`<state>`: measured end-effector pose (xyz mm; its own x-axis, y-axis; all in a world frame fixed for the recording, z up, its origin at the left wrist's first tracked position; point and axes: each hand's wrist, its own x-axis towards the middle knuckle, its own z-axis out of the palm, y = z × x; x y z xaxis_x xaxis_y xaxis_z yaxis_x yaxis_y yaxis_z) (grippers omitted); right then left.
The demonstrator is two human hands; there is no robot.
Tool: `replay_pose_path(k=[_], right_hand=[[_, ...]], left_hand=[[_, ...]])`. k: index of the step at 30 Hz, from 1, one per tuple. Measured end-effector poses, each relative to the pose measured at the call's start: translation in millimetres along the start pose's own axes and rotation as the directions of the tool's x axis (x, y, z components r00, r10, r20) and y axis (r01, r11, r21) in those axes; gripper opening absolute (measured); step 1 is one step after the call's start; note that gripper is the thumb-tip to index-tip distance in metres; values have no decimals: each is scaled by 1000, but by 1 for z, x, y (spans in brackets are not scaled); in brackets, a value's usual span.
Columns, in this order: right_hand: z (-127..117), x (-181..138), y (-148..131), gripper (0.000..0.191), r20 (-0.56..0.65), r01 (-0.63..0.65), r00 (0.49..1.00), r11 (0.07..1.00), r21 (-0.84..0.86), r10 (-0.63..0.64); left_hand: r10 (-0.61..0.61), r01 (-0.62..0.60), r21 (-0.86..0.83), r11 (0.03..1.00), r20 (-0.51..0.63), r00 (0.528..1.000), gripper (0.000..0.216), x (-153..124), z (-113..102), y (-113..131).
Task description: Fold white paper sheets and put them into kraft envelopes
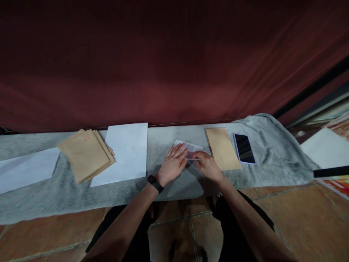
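My left hand point(172, 163) lies flat with its fingers stretched out on a small folded white paper point(191, 147) on the grey cloth point(163, 138). My right hand point(206, 163) rests at the paper's near right edge with its fingers curled and pressed onto it. A black band sits on my left wrist. A single brown envelope point(223, 148) lies just right of my right hand, and a dark phone point(244, 148) lies beside it.
A white sheet point(124, 154) lies left of my hands, with a stack of brown envelopes point(85, 154) overlapping its left edge and another white sheet point(25, 168) further left. A dark red curtain hangs behind. Tiled floor shows below, and more papers point(324, 148) lie at right.
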<state>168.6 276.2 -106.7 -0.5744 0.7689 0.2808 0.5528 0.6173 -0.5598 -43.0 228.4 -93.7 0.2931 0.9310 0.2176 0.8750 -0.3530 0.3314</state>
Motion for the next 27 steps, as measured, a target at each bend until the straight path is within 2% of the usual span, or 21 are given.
replay_pose_path(k=[3,9,13,16,19,24,27], right_hand=[[-1,-6,1,32,81,19,997,999,-48,-15],[-3,-12,2,43,146,44,989,995,-89,-31],[-7,-13,1,45,142,2,990,999,-38,4],[-7,-10,-1,42,119,-109,987,994,-11,109],[1,-5,-1,39,46,-196,979,980,-24,197],[27,2,-8,50,1,-122,992,985,-124,123],[39,2,-15,56,0,-147,988,962,-230,151]], left_hand=[[20,-26,83,996,74,997,49,-1,16,9],[32,-46,178,983,78,996,56,-4,37,22],[15,-31,194,980,84,996,61,-4,40,25],[3,-20,198,980,85,996,62,-3,41,26],[-3,-16,202,979,90,996,62,-2,43,29],[-28,5,212,977,106,994,61,-2,44,34],[-7,-20,216,976,123,992,64,-2,45,34]])
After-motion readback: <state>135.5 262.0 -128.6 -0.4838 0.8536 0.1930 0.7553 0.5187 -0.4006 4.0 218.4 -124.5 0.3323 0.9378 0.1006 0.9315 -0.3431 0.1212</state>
